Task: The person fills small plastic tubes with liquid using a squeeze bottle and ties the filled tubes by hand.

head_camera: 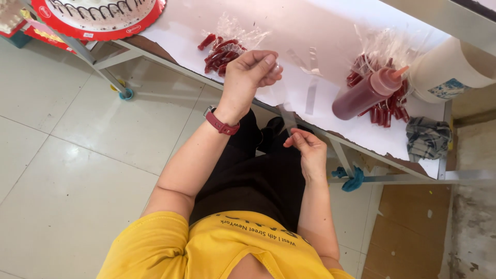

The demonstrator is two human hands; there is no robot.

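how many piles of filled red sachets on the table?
2. One pile lies near the cake, just beyond the left hand. The other pile sits behind the red squeeze bottle; part of it is hidden by the bottle.

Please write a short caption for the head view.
Left hand and right hand stretch a clear plastic sleeve between them.

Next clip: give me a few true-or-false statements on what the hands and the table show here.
1. Both hands, left hand and right hand, hold one clear plastic sleeve. True.
2. The squeeze bottle of red sauce stands upright. False: it lies on its side on the table.
3. A red watch band is on the left wrist. True.
4. The cake sits beside the bottle. False: it is at the table's far end.
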